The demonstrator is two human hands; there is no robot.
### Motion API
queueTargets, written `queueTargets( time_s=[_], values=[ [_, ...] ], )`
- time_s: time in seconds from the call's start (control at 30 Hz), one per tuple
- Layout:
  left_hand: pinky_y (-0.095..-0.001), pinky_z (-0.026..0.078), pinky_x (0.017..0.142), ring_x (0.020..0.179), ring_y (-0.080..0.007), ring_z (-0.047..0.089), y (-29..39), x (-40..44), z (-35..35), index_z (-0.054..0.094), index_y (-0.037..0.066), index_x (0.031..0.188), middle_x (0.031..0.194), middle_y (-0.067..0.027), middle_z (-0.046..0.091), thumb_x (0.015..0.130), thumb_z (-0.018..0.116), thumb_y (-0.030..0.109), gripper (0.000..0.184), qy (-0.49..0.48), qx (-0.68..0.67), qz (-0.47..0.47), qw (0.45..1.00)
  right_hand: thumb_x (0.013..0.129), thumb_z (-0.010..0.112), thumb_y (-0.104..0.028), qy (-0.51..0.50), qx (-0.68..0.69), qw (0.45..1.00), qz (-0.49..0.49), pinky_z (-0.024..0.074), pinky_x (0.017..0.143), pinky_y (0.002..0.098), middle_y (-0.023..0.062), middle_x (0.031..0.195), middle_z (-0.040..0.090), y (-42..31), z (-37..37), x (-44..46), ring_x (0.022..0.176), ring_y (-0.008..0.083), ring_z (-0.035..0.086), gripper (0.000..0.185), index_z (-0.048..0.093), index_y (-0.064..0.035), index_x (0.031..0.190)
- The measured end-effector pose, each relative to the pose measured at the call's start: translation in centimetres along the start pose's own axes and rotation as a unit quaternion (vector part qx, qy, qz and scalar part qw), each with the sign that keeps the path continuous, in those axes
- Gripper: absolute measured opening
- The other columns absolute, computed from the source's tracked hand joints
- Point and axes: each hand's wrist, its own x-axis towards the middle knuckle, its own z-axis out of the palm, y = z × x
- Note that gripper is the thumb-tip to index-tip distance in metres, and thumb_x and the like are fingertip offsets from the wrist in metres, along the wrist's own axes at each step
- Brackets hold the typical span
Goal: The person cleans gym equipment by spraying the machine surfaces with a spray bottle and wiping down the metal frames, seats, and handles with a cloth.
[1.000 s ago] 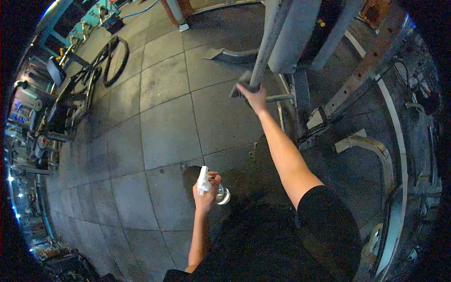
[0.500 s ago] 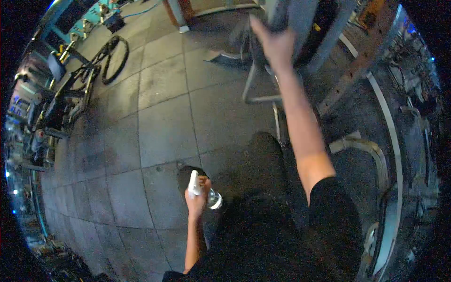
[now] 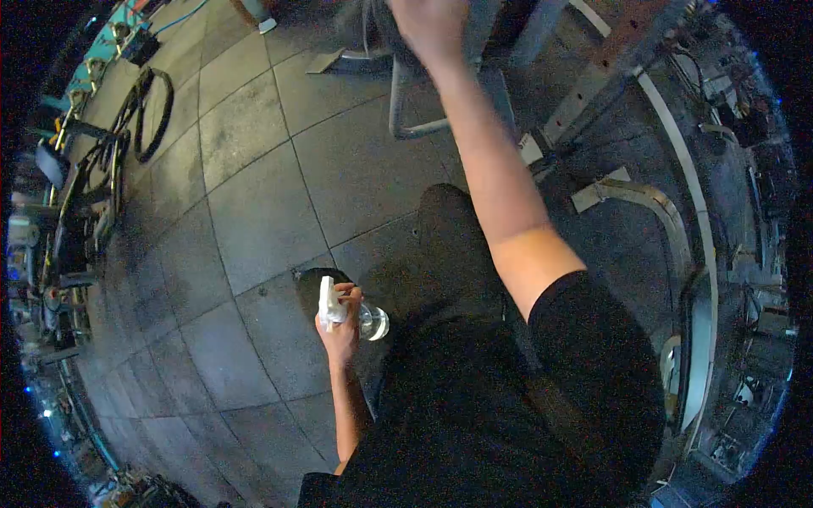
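My left hand point(image 3: 341, 340) is wrapped round the neck of a clear spray bottle point(image 3: 373, 323) with a white trigger head. The bottle lies tilted, its base pointing right, low in front of my body. Stretched far forward, my right hand point(image 3: 432, 32) is partly cut off by the top edge and blurred, so its fingers are hard to make out. It is close to a dark upright part of a gym machine point(image 3: 360, 30); whether it touches that part or holds anything is unclear. Below it stands a bent grey metal tube point(image 3: 395, 102).
Dark rubber tiles point(image 3: 254, 229) cover the floor. A thick black looped hose or rope point(image 3: 163, 118) lies at the left beside exercise equipment point(image 3: 89, 186). A curved metal tube point(image 3: 652, 201) and a rusty slanted beam point(image 3: 597, 72) are on the right.
The view has shifted, and my right hand now appears higher and further left, partly out of frame. My left hand still grips the spray bottle.
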Motion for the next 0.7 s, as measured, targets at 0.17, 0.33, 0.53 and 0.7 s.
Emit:
queueTargets(
  time_s=[0.17, 0.33, 0.53, 0.7],
  values=[
    [-0.0278, 0.051, 0.072, 0.080, -0.0108, 0.064, 0.6, -0.3, -0.2, 0.071, 0.000, 0.103, 0.091, -0.0044, 0.071, 0.092, 0.075, 0.012, 0.017, 0.008, 0.125, -0.011, 0.992, 0.081, 0.084, -0.026, -0.028, 0.004, 0.984, 0.175, 0.0554, 0.088, 0.0374, 0.0120, 0.108, 0.075, 15.1, 2.3, -17.5, 0.097, 0.0253, 0.073, 0.052, 0.062, -0.0033, 0.123],
    [-0.0265, 0.050, 0.070, 0.078, -0.0093, 0.062, -0.9, -0.5, -0.4, 0.071, 0.000, 0.103, 0.087, -0.0027, 0.070, 0.092, 0.075, 0.013, 0.018, 0.029, 0.064, -0.034, 0.997, 0.077, 0.086, -0.024, -0.097, -0.082, 0.974, 0.188, 0.0549, 0.089, 0.0399, 0.0128, 0.108, 0.075, 21.9, 1.6, -26.1, 0.098, 0.0270, 0.072, 0.054, 0.063, -0.0035, 0.121],
    [-0.0253, 0.050, 0.071, 0.079, -0.0074, 0.061, 2.1, -0.8, 0.5, 0.071, 0.001, 0.104, 0.087, -0.0007, 0.068, 0.092, 0.076, 0.017, 0.020, 0.019, 0.111, -0.014, 0.994, 0.075, 0.087, -0.022, -0.141, -0.051, 0.954, 0.261, 0.0538, 0.090, 0.0395, 0.0133, 0.104, 0.074, 22.0, 1.7, -24.2, 0.097, 0.0286, 0.071, 0.052, 0.065, -0.0022, 0.118],
    [-0.0268, 0.051, 0.075, 0.083, -0.0092, 0.063, 1.0, -0.7, 0.6, 0.071, 0.001, 0.104, 0.091, -0.0024, 0.070, 0.093, 0.076, 0.016, 0.020, 0.044, 0.071, -0.036, 0.996, 0.078, 0.089, -0.023, -0.055, 0.113, 0.958, 0.257, 0.0539, 0.091, 0.0399, 0.0126, 0.109, 0.073, 12.1, 1.7, -8.7, 0.100, 0.0257, 0.069, 0.056, 0.062, 0.0058, 0.118]
  ],
)
